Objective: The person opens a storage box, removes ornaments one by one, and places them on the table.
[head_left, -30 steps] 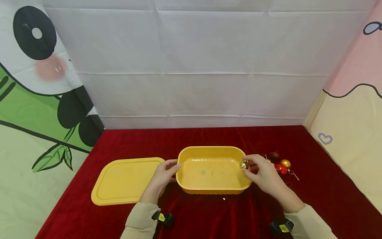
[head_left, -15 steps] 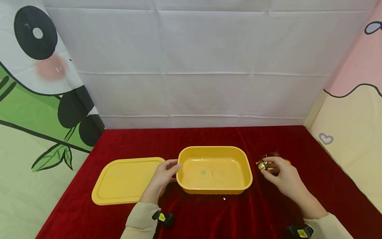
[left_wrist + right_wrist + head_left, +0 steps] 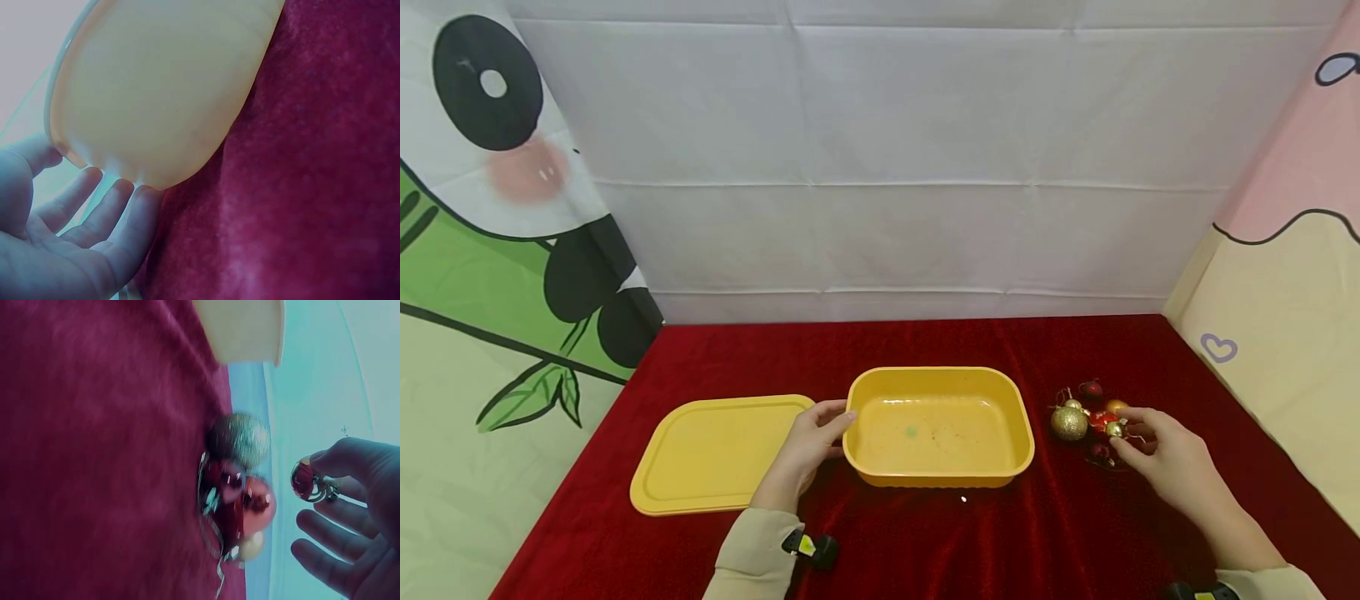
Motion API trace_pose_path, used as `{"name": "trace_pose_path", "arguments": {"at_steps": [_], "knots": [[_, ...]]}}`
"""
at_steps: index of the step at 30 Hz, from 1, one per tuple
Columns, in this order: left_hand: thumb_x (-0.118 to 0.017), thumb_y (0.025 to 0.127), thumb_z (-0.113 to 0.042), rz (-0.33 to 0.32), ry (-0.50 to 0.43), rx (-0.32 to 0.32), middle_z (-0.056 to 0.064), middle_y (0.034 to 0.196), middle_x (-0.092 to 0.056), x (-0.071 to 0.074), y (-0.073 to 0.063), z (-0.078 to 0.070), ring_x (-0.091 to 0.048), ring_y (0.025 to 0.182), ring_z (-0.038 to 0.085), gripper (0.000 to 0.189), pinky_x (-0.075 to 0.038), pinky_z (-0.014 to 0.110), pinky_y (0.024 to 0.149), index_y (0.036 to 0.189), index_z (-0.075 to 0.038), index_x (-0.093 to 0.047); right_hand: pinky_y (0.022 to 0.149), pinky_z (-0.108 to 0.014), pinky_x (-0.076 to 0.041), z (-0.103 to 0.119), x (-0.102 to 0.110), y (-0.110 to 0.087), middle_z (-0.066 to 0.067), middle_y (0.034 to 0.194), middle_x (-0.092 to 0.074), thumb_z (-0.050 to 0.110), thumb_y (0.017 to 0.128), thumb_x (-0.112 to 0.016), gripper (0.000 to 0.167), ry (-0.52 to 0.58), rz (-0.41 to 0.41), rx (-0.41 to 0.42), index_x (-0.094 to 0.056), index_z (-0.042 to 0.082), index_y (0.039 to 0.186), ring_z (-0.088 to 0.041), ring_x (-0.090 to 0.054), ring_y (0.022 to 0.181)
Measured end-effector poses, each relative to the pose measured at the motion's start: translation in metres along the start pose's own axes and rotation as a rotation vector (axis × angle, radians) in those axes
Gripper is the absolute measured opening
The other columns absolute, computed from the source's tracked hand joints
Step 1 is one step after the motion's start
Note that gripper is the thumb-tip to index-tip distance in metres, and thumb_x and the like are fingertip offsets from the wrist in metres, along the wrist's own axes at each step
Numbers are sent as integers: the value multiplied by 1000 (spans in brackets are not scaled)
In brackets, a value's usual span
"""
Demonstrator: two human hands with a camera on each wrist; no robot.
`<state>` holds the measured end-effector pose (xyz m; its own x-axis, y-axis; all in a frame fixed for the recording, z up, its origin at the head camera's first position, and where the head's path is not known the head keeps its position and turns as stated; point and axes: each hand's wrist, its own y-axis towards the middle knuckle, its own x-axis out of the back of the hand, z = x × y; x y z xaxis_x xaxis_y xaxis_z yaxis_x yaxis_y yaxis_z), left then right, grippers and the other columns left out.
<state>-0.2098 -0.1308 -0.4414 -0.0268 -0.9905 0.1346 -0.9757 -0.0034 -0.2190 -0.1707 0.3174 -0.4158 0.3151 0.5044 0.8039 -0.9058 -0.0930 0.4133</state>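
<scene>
A yellow plastic box (image 3: 940, 429) stands uncovered on the red cloth, bare inside but for small specks. At its left end my left hand (image 3: 811, 437) grips it, thumb at the rim and fingers against the outer wall, as the left wrist view also shows. Between thumb and forefinger, my right hand (image 3: 1172, 458) pinches a small shiny gold Christmas bauble (image 3: 304, 479), held above the cloth. Just left of that hand lie a glittery gold bauble (image 3: 1069, 423), a shiny red bauble (image 3: 259, 503), a dark red bauble (image 3: 1091, 389) and other small ones with strings.
Left of the box lies a flat yellow lid (image 3: 715, 454), partly behind the left hand. Red velvet cloth (image 3: 925, 550) covers the table. A pale fabric backdrop (image 3: 917, 167) rises behind, with printed cloths at both sides.
My right hand has carried the small gold bauble from the box's right rim rightward to the pile, uncovering the glittery gold bauble. The left hand and box have stayed put.
</scene>
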Motion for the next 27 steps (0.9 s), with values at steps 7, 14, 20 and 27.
{"name": "trace_pose_path", "arguments": {"at_steps": [7,14,20,27], "knots": [[-61,92,-31,-7,-1,6,15,129,-55,1,0,-1,-62,103,23,48,-56,37,80,133,-8,-50,61,-38,-48,-17,3,-7,-10,82,-69,11,78,-74,35,-32,70,-74,-63,1,109,-25,-65,70],[-63,91,-32,2,3,3,14,127,-57,0,2,-1,-62,101,23,46,-56,36,80,130,-8,-53,65,-46,-48,-24,1,-10,-11,83,-70,13,81,-71,37,-18,179,-145,-59,-3,111,-28,-65,76],[-63,91,-32,-1,5,4,14,127,-57,0,3,-2,-62,100,22,47,-56,36,80,129,-8,-53,65,-44,-48,-28,-3,-8,-10,81,-70,11,80,-70,36,-8,220,-149,-59,-3,111,-25,-66,75],[-60,92,-32,3,7,6,16,126,-57,2,5,-2,-62,96,22,46,-56,35,78,130,-7,-53,66,-44,-50,-26,-7,-1,-12,83,-70,9,79,-69,37,-10,254,-125,-57,-3,112,-25,-66,76]]}}
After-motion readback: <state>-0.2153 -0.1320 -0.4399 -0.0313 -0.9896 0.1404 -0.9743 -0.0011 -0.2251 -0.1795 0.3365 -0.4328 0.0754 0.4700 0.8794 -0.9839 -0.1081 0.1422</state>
